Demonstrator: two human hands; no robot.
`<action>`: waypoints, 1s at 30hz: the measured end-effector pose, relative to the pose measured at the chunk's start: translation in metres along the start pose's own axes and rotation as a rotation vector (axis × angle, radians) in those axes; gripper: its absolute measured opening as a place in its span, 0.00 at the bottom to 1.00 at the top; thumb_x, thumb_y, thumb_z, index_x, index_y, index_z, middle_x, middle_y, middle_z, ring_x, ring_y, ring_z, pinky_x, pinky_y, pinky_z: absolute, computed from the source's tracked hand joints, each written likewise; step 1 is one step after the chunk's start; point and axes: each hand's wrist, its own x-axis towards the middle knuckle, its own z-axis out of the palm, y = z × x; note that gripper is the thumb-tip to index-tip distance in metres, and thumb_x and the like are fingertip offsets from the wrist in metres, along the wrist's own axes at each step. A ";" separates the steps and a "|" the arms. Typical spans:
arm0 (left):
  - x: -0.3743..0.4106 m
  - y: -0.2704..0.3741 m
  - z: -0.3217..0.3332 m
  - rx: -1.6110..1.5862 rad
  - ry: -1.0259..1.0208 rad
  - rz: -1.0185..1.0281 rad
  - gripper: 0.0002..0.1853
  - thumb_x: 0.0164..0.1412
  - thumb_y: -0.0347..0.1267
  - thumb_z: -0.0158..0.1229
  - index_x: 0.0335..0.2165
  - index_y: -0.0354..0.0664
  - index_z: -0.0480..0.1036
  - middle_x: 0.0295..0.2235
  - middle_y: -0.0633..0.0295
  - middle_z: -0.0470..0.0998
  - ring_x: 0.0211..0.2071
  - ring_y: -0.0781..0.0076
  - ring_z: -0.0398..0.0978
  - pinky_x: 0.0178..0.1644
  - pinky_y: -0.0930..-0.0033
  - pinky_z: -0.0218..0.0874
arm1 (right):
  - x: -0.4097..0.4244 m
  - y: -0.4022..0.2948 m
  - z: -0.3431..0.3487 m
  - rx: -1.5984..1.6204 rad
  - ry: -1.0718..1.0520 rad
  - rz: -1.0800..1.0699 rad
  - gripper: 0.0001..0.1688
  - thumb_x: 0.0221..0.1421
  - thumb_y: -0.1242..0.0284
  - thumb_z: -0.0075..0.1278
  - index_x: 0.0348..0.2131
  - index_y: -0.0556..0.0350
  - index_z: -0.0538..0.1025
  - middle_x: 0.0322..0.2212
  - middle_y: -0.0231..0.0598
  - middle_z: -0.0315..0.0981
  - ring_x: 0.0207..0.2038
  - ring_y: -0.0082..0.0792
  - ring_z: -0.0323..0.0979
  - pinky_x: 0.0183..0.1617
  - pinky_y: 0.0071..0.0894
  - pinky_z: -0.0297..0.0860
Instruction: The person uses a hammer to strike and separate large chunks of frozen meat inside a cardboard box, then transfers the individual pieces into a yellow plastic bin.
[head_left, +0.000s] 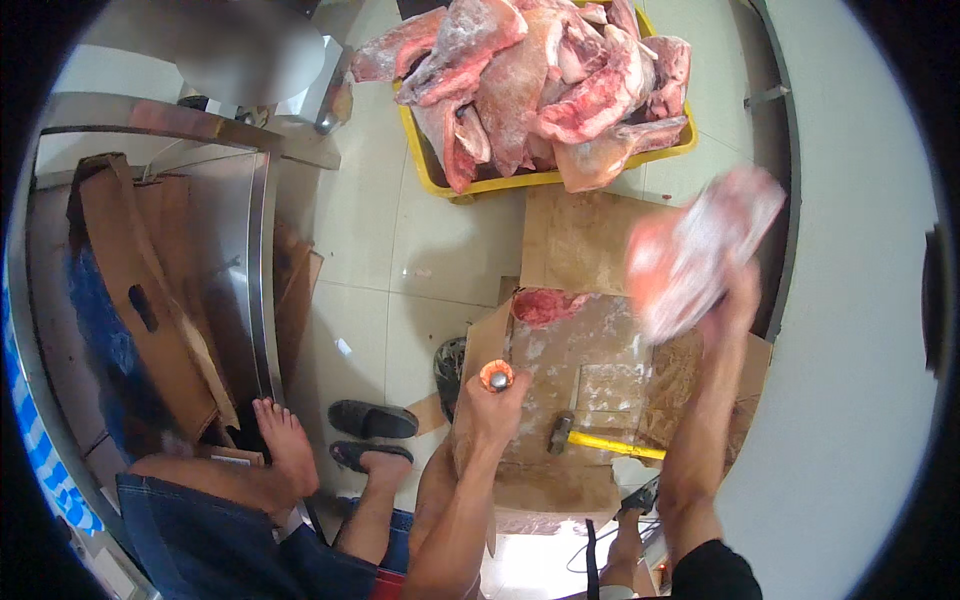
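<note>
My left hand (495, 405) is closed around the orange handle (486, 369) of a tool with a round metal end on top. The tool's lower part is hidden. In my right hand (736, 296) is a chunk of pale and red meat (701, 240), blurred by motion, above the right edge of a cardboard-covered work surface (547, 352). A hammer (600, 442) with a yellow handle lies on that cardboard, between my forearms. At its far left corner is a patch of red meat (546, 306).
Beyond the cardboard stands a yellow crate (435, 176), heaped with large frosted meat pieces (517, 90). On the left are a metal-framed rack (262, 225) with folded cardboard (161, 247), and another person's bare foot (286, 450). A black slipper (371, 418) lies on the tiles. A wall (862, 300) bounds the right.
</note>
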 end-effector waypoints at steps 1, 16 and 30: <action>-0.003 0.003 -0.008 -0.036 0.038 0.031 0.17 0.50 0.29 0.64 0.14 0.40 0.64 0.14 0.76 0.63 0.18 0.86 0.58 0.20 0.72 0.49 | 0.037 -0.048 0.026 0.018 -0.118 -0.130 0.34 0.59 0.60 0.52 0.57 0.65 0.65 0.51 0.44 0.70 0.53 0.36 0.70 0.57 0.38 0.67; -0.002 0.008 0.005 -0.074 -0.007 -0.052 0.18 0.50 0.30 0.64 0.14 0.40 0.63 0.14 0.76 0.62 0.18 0.86 0.57 0.20 0.71 0.48 | 0.182 -0.028 0.125 -1.024 0.081 -0.673 0.33 0.54 0.53 0.57 0.50 0.59 0.76 0.42 0.42 0.77 0.45 0.33 0.72 0.56 0.32 0.64; 0.004 0.007 -0.003 0.103 -0.051 -0.127 0.19 0.50 0.31 0.66 0.14 0.41 0.64 0.14 0.75 0.64 0.18 0.86 0.59 0.21 0.73 0.51 | -0.149 0.369 -0.010 -0.785 0.334 0.295 0.42 0.46 0.64 0.64 0.56 0.64 0.66 0.46 0.53 0.73 0.46 0.45 0.73 0.51 0.41 0.68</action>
